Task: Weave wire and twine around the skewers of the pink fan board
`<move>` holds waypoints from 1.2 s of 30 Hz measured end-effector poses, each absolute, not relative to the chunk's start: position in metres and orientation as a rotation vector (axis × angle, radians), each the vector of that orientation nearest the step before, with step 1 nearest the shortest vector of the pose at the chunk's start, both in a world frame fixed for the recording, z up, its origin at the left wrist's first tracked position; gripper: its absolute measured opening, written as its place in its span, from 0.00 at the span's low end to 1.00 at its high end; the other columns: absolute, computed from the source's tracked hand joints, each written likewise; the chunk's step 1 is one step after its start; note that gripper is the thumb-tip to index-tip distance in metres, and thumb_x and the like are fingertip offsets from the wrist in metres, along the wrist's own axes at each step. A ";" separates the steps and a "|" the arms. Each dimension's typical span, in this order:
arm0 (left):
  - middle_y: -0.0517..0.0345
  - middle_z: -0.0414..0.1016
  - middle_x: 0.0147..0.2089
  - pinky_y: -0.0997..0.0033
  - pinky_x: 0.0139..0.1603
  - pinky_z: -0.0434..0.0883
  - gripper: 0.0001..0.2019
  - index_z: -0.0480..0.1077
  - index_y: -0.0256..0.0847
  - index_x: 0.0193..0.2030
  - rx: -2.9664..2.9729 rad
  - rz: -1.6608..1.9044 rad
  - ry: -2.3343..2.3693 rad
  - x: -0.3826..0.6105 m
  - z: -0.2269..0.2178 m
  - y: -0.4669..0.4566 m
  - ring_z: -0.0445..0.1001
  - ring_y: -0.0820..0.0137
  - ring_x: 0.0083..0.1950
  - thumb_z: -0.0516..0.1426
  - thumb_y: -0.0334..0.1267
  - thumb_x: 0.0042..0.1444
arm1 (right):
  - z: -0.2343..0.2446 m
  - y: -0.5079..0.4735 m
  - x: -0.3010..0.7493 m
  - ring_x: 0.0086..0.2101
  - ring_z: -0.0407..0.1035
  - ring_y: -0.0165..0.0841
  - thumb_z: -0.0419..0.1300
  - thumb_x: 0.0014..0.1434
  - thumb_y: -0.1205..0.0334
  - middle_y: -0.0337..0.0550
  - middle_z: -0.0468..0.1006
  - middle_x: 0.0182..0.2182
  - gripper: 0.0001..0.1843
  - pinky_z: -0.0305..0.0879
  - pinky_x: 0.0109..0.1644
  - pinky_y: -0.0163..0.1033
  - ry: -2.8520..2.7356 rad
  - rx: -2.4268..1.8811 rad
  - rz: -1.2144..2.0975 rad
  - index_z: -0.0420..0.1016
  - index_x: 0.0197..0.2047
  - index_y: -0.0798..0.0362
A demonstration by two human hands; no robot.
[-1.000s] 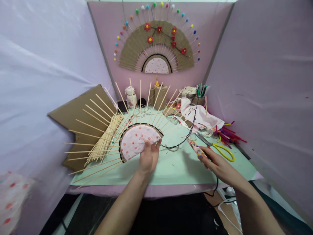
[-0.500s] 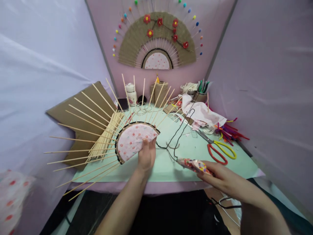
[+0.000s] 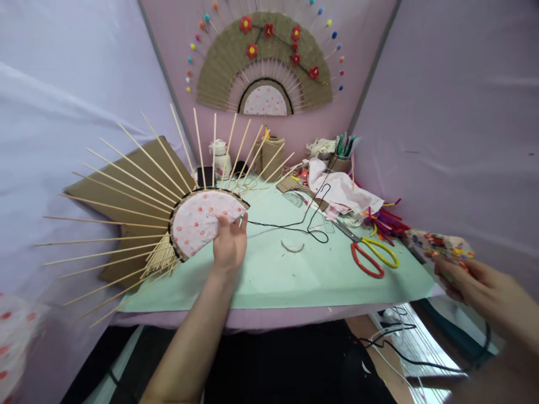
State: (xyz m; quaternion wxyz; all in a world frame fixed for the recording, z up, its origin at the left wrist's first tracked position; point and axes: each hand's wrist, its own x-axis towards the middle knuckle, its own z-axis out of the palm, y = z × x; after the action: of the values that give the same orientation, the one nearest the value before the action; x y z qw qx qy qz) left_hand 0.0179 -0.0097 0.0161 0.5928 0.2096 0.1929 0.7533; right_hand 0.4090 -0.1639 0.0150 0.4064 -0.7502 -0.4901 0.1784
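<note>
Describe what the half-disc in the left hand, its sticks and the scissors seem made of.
Half-disc: probably cloth, matte with printed red flowers; paper possible.
Sticks: likely bare wood or bamboo, pale and dull.
Scissors: grey blades, apparently metal; smooth red and yellow handles, probably plastic.

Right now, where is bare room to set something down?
The table is freest at the front, between the left hand and the scissors, in front of the curved scrap. A smaller patch lies behind the black cord, right of the held fan. Crowded places: back right, around the pink cloth, and left, beneath the fan.
</note>
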 end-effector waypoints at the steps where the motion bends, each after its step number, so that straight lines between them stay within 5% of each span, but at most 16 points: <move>1: 0.61 0.78 0.45 0.59 0.62 0.62 0.11 0.73 0.46 0.34 0.485 1.740 0.448 0.019 0.016 -0.011 0.71 0.70 0.55 0.62 0.50 0.50 | 0.016 -0.162 0.399 0.15 0.63 0.30 0.63 0.48 0.46 0.48 0.71 0.16 0.16 0.57 0.21 0.44 -1.017 -1.952 0.518 0.73 0.19 0.48; 3: 0.60 0.78 0.45 0.58 0.62 0.62 0.11 0.73 0.46 0.34 0.489 1.710 0.437 0.022 0.015 -0.015 0.71 0.69 0.55 0.61 0.50 0.50 | 0.020 -0.156 0.368 0.23 0.69 0.33 0.63 0.49 0.47 0.52 0.76 0.27 0.13 0.63 0.26 0.44 -0.829 -1.731 0.718 0.76 0.26 0.47; 7: 0.57 0.77 0.48 0.58 0.62 0.62 0.13 0.73 0.45 0.33 0.532 1.641 0.432 0.033 0.014 -0.029 0.68 0.66 0.60 0.62 0.52 0.48 | 0.022 -0.144 0.286 0.18 0.58 0.29 0.64 0.45 0.42 0.46 0.72 0.23 0.20 0.53 0.17 0.37 -0.945 -1.346 1.119 0.73 0.31 0.51; 11: 0.54 0.75 0.54 0.62 0.63 0.61 0.20 0.74 0.45 0.42 0.590 1.612 0.439 0.042 0.011 -0.041 0.63 0.64 0.64 0.64 0.52 0.45 | 0.015 -0.136 0.224 0.21 0.56 0.26 0.57 0.56 0.44 0.40 0.66 0.24 0.19 0.53 0.21 0.34 -1.210 -1.115 1.303 0.69 0.32 0.55; 16: 0.54 0.73 0.56 0.66 0.64 0.60 0.26 0.72 0.46 0.50 0.557 1.641 0.482 0.046 0.000 -0.047 0.60 0.64 0.66 0.65 0.50 0.44 | 0.006 -0.130 0.199 0.23 0.57 0.28 0.52 0.62 0.47 0.39 0.65 0.24 0.18 0.55 0.25 0.34 -1.354 -1.119 1.256 0.67 0.36 0.55; 25: 0.51 0.72 0.57 0.64 0.66 0.58 0.30 0.72 0.44 0.50 0.620 1.617 0.467 0.049 -0.008 -0.051 0.59 0.62 0.66 0.66 0.52 0.40 | 0.005 -0.126 0.196 0.22 0.56 0.27 0.52 0.61 0.46 0.37 0.64 0.22 0.19 0.54 0.25 0.34 -1.352 -1.187 1.172 0.64 0.32 0.54; 36: 0.52 0.73 0.56 0.65 0.66 0.58 0.24 0.72 0.44 0.50 0.546 1.594 0.482 0.049 -0.008 -0.056 0.59 0.64 0.67 0.65 0.48 0.46 | 0.006 -0.124 0.192 0.21 0.56 0.27 0.51 0.60 0.41 0.35 0.61 0.20 0.22 0.54 0.24 0.34 -1.351 -1.273 1.156 0.63 0.31 0.54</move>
State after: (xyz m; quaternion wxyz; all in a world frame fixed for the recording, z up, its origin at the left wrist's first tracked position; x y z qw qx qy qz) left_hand 0.0493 -0.0559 -0.0079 0.6403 0.2392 0.2112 0.6987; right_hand 0.1917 -0.1243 0.0057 0.4594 -0.5170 -0.5489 0.4695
